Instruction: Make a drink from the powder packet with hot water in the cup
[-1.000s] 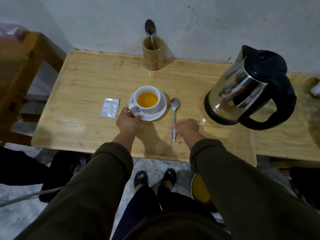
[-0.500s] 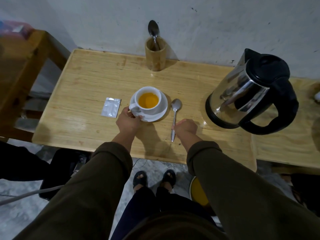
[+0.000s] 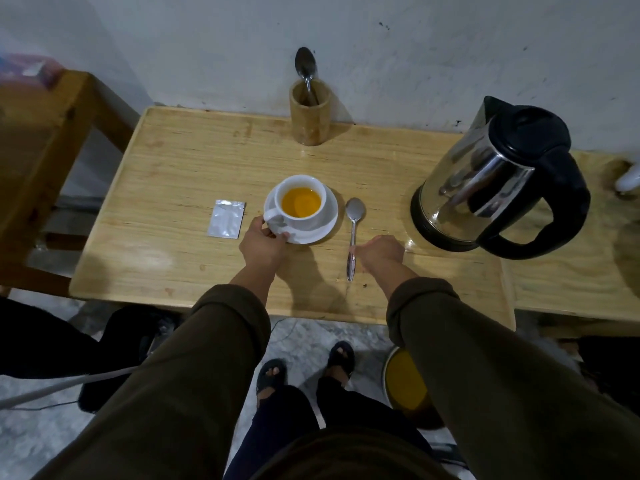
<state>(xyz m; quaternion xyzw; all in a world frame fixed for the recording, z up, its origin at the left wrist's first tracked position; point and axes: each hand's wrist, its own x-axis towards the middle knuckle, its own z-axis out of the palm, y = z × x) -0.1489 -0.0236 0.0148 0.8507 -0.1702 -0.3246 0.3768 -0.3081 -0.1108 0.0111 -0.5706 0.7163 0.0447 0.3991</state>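
Note:
A white cup (image 3: 300, 202) holding orange liquid stands on a white saucer (image 3: 327, 225) in the middle of the wooden table (image 3: 173, 174). My left hand (image 3: 262, 244) grips the saucer's near left rim, beside the cup handle. A metal spoon (image 3: 354, 233) lies flat to the right of the saucer. My right hand (image 3: 379, 252) rests curled on the table, its fingers at the spoon's handle. A silver powder packet (image 3: 227, 223) lies flat left of the saucer. A steel kettle (image 3: 498, 181) with a black lid and handle stands at the right.
A bamboo holder (image 3: 310, 112) with another spoon (image 3: 305, 69) stands against the back wall. A wooden chair frame (image 3: 45, 140) is at the left. Below the table edge are my sandalled feet and a yellow-lined bowl (image 3: 405, 386) on the floor.
Both hands stay where they were; only the camera view shifts slightly. The cup, spoon and packet have not moved.

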